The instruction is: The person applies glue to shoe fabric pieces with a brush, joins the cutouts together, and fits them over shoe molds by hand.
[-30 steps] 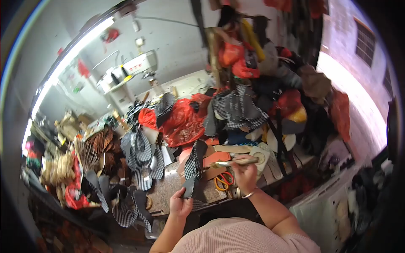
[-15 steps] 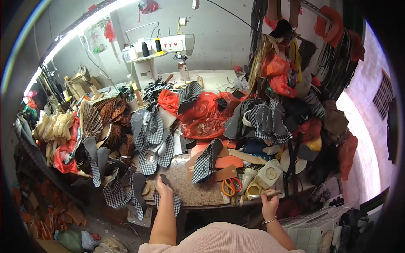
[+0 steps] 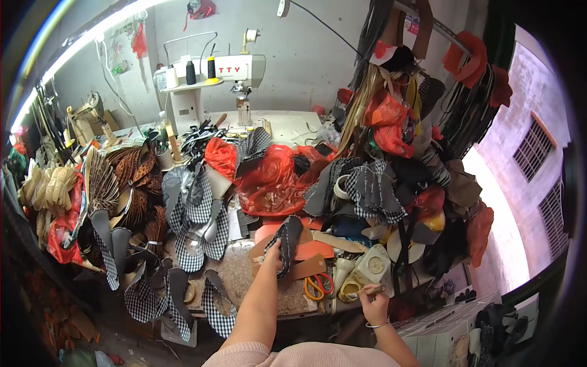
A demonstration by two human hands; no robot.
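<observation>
My left hand (image 3: 273, 254) reaches across the worktable and grips the near-left edge of some black-and-white checked shoe uppers (image 3: 287, 235) with grey lining; some fingertips are hidden. My right hand (image 3: 374, 304) is closed around a brush (image 3: 371, 290) with a light handle. The brush's far end points toward a yellowish glue pot (image 3: 350, 290) just left of the hand. Another checked upper (image 3: 218, 309) hangs over the table's front edge, left of my left forearm. More checked uppers (image 3: 147, 300) drape over the edge farther left.
Scissors (image 3: 315, 287) with orange and red handles lie beside the pot. A white plastic container (image 3: 374, 263) stands behind it. Red plastic bags (image 3: 269, 189) and bundled shoe parts crowd the table's back. Behind them is a sewing machine (image 3: 235, 70); straps and bags hang at right.
My left hand has moved right and forward from the upper at the table's front edge, leaving it there, to the checked uppers. My right hand stays by the pot with the brush. The view has shifted.
</observation>
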